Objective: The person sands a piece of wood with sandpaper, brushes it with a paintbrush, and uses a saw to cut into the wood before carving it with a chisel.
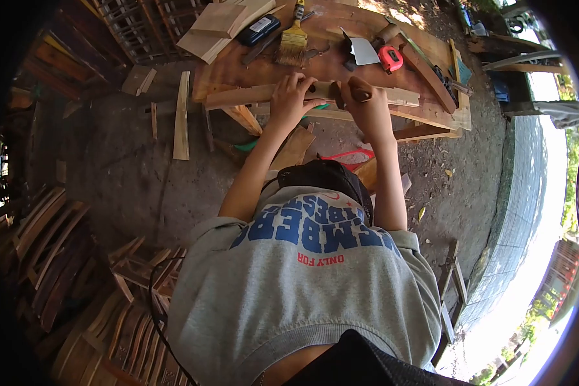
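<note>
A long pale wooden slat (243, 96) lies along the near edge of the worktable, in front of my body. My left hand (292, 98) grips the slat near its middle, thumb on the near side and fingers over the top. Just to the right, my right hand (367, 110) is closed round a brown, rounded thing (360, 96) resting against the slat. My fingers cover most of it, so its kind cannot be made out. The slat's right end (402, 96) sticks out beyond my right hand.
On the worktable (238, 72) lie a paintbrush (294, 42), a red tape measure (390, 59), a dark blue case (259, 30), wooden boards (219, 20) and a white sheet (363, 51). Below are a red-framed tool (347, 156) and an offcut (182, 119). Chair parts (135, 341) stand lower left.
</note>
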A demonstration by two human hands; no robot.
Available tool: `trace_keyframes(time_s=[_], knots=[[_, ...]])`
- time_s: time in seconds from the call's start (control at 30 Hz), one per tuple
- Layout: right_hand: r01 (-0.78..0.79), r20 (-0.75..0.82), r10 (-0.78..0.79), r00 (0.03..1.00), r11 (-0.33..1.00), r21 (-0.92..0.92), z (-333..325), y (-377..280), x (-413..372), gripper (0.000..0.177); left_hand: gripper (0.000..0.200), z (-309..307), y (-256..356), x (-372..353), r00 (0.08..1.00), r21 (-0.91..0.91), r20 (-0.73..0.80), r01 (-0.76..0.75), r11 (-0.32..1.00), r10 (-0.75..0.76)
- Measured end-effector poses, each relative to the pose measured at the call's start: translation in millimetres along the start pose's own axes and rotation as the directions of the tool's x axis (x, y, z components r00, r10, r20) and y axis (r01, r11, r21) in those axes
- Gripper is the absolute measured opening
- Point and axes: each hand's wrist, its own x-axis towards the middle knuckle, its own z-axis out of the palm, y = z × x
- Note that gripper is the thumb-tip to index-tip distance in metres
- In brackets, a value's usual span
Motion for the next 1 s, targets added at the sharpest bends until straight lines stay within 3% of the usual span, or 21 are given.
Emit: trace_keyframes(time_s=[0.03, 0.1, 0.13, 0.23, 0.27, 0.37, 0.43, 0.53, 0.6, 0.7, 0.8, 0.87, 0.93, 1.0], knots=[[-0.043, 0.102, 0.023, 0.995, 0.98, 0.196, 1, -1, 1, 0.02, 0.052, -1, 0, 1, 1.0, 0.005, -0.002, 0.008, 1.0, -0.008], [-0.204, 0.112, 0.179, 0.977, 0.94, 0.275, -18, 32, 3, 0.019, 0.051, -1, 1, 0, 1.0, -0.003, -0.025, -0.005, 1.0, 0.004], [-0.21, 0.069, 0.199, 0.978, 0.928, 0.309, -32, 58, 3, 0.02, 0.051, -1, 0, 0, 1.0, -0.004, -0.024, 0.004, 1.0, -0.004], [-0.282, -0.225, 0.281, 0.933, 0.959, 0.028, -78, 80, 0, 0.023, 0.052, 3, -1, 0, 1.0, -0.012, -0.026, 0.008, 1.0, -0.008], [-0.279, -0.217, 0.278, 0.936, 0.96, 0.026, -76, 79, 1, 0.023, 0.052, 4, -2, 0, 1.0, -0.006, -0.023, 0.008, 1.0, -0.008], [-0.11, -0.267, -0.038, 0.963, 0.85, -0.515, -44, 76, 6, 0.017, 0.052, 4, -1, -2, 1.0, 0.0, -0.025, 0.011, 1.0, -0.011], [-0.103, -0.167, 0.023, 0.986, 0.867, -0.487, -5, 30, 5, 0.01, 0.052, 3, -2, 0, 0.999, 0.002, -0.033, 0.009, 1.0, -0.009], [0.148, -0.045, -0.166, 0.985, 0.949, -0.28, 34, -22, 0, 0.013, 0.054, 3, -1, -2, 1.0, 0.004, -0.02, 0.008, 1.0, -0.008], [0.16, 0.02, -0.158, 0.987, 0.981, -0.111, 34, -33, 2, 0.016, 0.053, 3, -2, -1, 0.997, 0.029, -0.077, -0.024, 0.999, 0.026], [-0.105, 0.077, 0.086, 0.993, 0.946, 0.308, 2, 12, 10, 0.024, 0.054, 3, -1, -1, 0.997, 0.027, -0.072, -0.02, 0.999, 0.022], [-0.212, -0.072, 0.22, 0.973, 0.972, 0.105, -45, 51, 9, 0.025, 0.052, 2, 0, -1, 1.0, 0.005, -0.023, 0.004, 1.0, -0.004], [-0.208, -0.216, 0.169, 0.962, 0.963, -0.172, -58, 66, 8, 0.024, 0.052, 3, 0, -1, 1.0, -0.001, -0.028, 0.009, 1.0, -0.009], [-0.14, -0.224, 0.066, 0.972, 0.932, -0.333, -41, 50, 10, 0.023, 0.053, 3, 0, -1, 1.0, 0.0, -0.02, 0.006, 1.0, -0.006], [-0.083, -0.123, 0.046, 0.991, 0.947, -0.31, -8, 16, 7, 0.014, 0.051, -1, 1, -2, 1.0, -0.033, -0.013, 0.009, 0.999, -0.01]])
